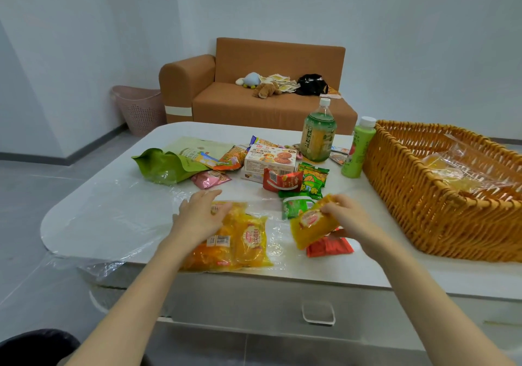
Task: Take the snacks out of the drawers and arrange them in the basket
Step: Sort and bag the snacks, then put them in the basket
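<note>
In the lower middle of the frame, the left hand lies flat, fingers straight, on top of 2 yellow bread packs at the near edge of the white table. Just right of them, the right hand pinches a single yellow packet by its upper end, tilted, above a red packet.

The wicker basket fills the right side of the frame on the same table, with clear wrappers of yellow snacks inside it.

More snacks lie loose across the middle of the table: a green pouch at the left, a pink packet, a cookie box, a red wrapper and green chip bags. 2 bottles stand between these and the basket, a large tea bottle and a slim green bottle touching the basket's corner.

Below the tabletop, the drawer front sits closed.
</note>
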Motion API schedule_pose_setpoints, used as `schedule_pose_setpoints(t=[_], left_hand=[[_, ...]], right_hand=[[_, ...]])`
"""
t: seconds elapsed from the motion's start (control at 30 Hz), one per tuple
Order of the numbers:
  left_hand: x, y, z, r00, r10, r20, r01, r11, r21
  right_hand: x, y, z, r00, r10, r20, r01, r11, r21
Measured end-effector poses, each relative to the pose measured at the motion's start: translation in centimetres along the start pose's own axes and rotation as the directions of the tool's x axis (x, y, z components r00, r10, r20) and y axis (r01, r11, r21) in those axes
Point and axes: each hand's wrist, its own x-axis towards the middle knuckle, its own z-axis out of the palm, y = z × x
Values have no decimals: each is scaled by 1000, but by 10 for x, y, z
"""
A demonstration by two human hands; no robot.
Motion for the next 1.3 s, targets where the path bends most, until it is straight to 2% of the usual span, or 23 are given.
schedule_pose_setpoints(t=[0.13, 0.17, 0.23, 0.3, 0.33, 0.47, 0.53, 0.6, 0.63, 0.67, 0.73, 0.8, 0.87, 0.93, 1.03, 1.17, 1.3], left_hand=[[0, 2, 1, 983, -13, 185, 18, 1000, -25], [-1, 2, 1, 973, -10, 229, 16, 1000, -24], [-4, 0, 2, 959, 5, 285, -8, 1000, 11], [-4, -3, 2, 953, 14, 304, -27, 999, 38], [-4, -4, 2, 951, 17, 308, -30, 999, 38], [-6, 0, -1, 946, 72, 316, -93, 994, 53], [-6, 0, -2, 945, 80, 317, -100, 994, 47], [-7, 0, -3, 948, 92, 305, -108, 993, 36], [-7, -1, -3, 949, 98, 299, -112, 993, 30], [-7, -1, -2, 950, 100, 297, -113, 993, 26], [-6, -2, -1, 950, 97, 298, -110, 993, 29], [-5, -1, 1, 951, 83, 297, -98, 994, 37], [-5, -1, 2, 953, 64, 295, -80, 996, 44], [-5, -1, 3, 953, 53, 298, -68, 997, 39], [-5, -1, 1, 950, 49, 308, -64, 997, 39], [-6, 0, -1, 946, -24, 323, 1, 998, 70], [-5, 4, -1, 927, -99, 362, 56, 991, 125]], right_hand=[[15, 8, 27, 1000, -1, 7, 1, 999, -41], [19, 10, 33, 1000, 8, -21, -8, 1000, -8], [26, 10, 41, 996, 53, -68, -42, 985, 165], [30, 10, 45, 993, 115, -39, -92, 925, 369], [30, 11, 49, 991, 133, -8, -118, 903, 412], [33, 13, 67, 999, 54, -7, -51, 974, 221], [36, 13, 73, 996, 79, 51, -91, 948, 306], [38, 13, 76, 982, 155, 107, -187, 865, 465], [40, 14, 79, 981, 177, 81, -193, 838, 510], [41, 17, 83, 984, 180, 3, -158, 856, 491], [37, 17, 92, 970, 93, -226, -16, 946, 324], [31, 13, 97, 942, -7, -334, 76, 978, 192], [32, 9, 93, 968, 22, -251, 38, 972, 232], [33, 3, 85, 993, 102, -63, -75, 939, 335], [33, -1, 80, 965, 212, 156, -260, 851, 456], [36, -2, 84, 950, 280, 140, -307, 754, 580], [38, -3, 82, 943, 325, 72, -299, 735, 609]])
